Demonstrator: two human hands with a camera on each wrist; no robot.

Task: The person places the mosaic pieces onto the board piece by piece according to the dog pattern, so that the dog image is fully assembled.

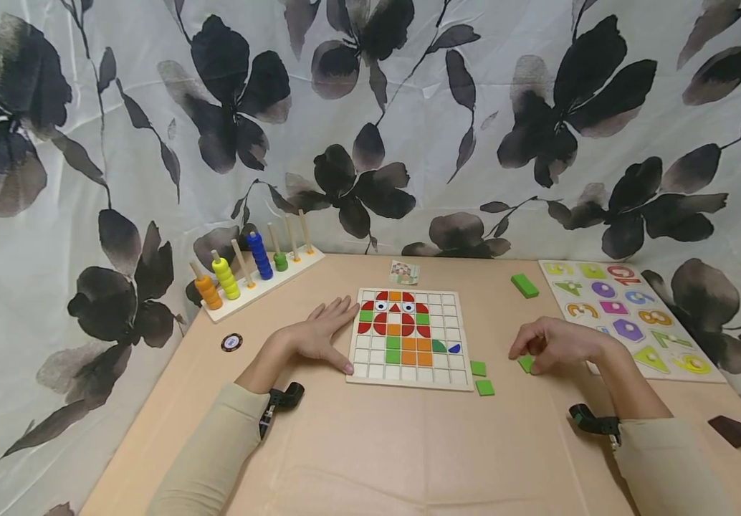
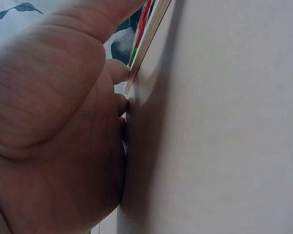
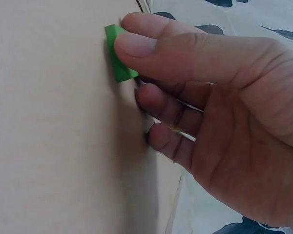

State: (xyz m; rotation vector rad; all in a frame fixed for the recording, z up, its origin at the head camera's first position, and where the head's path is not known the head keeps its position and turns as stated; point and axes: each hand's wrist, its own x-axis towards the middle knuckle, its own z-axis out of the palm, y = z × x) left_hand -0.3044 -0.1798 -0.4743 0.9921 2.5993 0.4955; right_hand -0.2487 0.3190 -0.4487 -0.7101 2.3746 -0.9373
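A white grid board (image 1: 454,315) lies in the middle of the table, with red, green, orange and eye-patterned tiles forming an owl-like figure. My left hand (image 1: 315,333) rests beside its left edge, fingers extended and thumb at the lower left corner; the left wrist view has the palm close to the tabletop. To the board's right, my right hand (image 1: 560,344) pinches a green tile (image 3: 118,58) between thumb and forefinger, low over the table. Two loose green squares, one upper (image 1: 478,368) and one lower (image 1: 485,388), lie by the board's lower right corner.
A green stack (image 1: 524,286) lies at the back right, near a number puzzle board (image 1: 603,271). Pegs with coloured rings stand on a white base (image 1: 267,285) at the back left. A small picture card (image 1: 404,272), a round black-rimmed disc (image 1: 231,342) and a dark piece (image 1: 737,431) lie about.
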